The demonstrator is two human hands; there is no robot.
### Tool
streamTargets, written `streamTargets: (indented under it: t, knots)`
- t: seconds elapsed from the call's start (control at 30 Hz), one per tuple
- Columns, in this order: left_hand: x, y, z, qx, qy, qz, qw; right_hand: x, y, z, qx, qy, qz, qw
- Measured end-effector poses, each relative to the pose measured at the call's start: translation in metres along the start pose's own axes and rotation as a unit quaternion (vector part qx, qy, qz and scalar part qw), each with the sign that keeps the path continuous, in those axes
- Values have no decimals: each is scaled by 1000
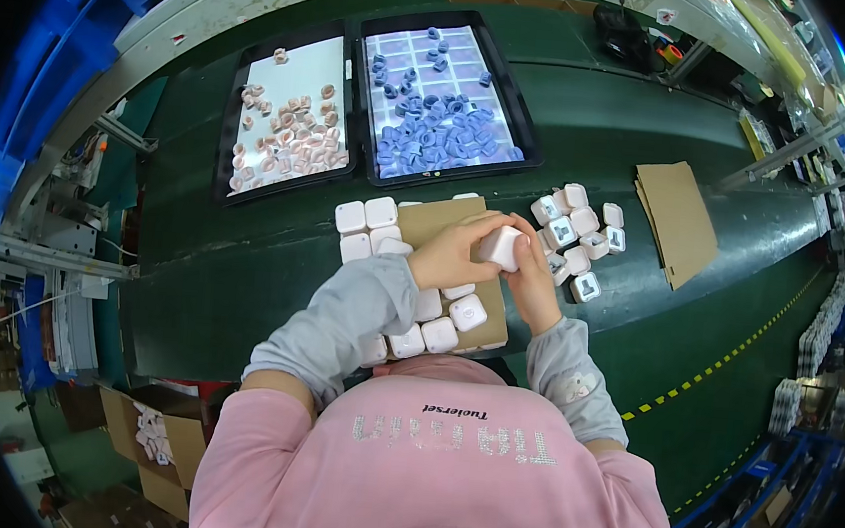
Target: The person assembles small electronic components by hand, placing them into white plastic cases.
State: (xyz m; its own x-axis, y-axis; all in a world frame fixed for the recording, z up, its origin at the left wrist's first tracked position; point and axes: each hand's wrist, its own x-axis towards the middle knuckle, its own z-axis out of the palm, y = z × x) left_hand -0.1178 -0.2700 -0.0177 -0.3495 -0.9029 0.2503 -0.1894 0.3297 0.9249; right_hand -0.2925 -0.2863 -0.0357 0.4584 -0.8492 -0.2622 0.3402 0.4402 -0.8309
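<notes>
A pale pink-white rounded cube (501,248) is held up between my two hands over the cardboard sheet (438,218). My left hand (449,254) has its fingers closed on the cube's left side. From the other side my right hand (536,289) grips it with bent fingers. Several similar cubes stand on and around the sheet, among them one cube (468,312) just below my hands and another (380,212) at the far left. To the right lies a loose group of cubes (583,220); some show dark or grey openings on one face.
Beyond my hands are a black-rimmed tray (224,164) of small pink curled pieces and a second tray (524,138) of blue ones. Folded cardboard (677,224) lies on the green table's right side. An open carton (192,444) of pinkish pieces stands on the floor at lower left.
</notes>
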Motion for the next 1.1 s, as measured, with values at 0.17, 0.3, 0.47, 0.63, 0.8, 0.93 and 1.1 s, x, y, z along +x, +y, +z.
streamTargets:
  t: [0.17,0.3,0.47,0.63,0.8,0.93,1.1]
  knots:
    - [-8,15,8,-26,41,-117,992,-5,7,7,-326,28,-201,924]
    - [-16,11,9,99,60,9,993,-10,0,16,-391,13,-234,890]
    - [-23,9,3,-154,1,-112,982,-14,-3,13,-393,-9,-231,890]
    - [-21,29,-3,96,45,1,994,-19,-16,28,-85,-26,-66,994]
    - [-24,17,5,-51,120,17,991,-19,-16,26,22,-61,-11,998]
    - [-23,23,0,-237,76,-125,960,-23,-14,30,-129,-78,-102,983]
    - [-28,22,1,-152,74,-79,982,-22,-5,21,-345,-60,-211,913]
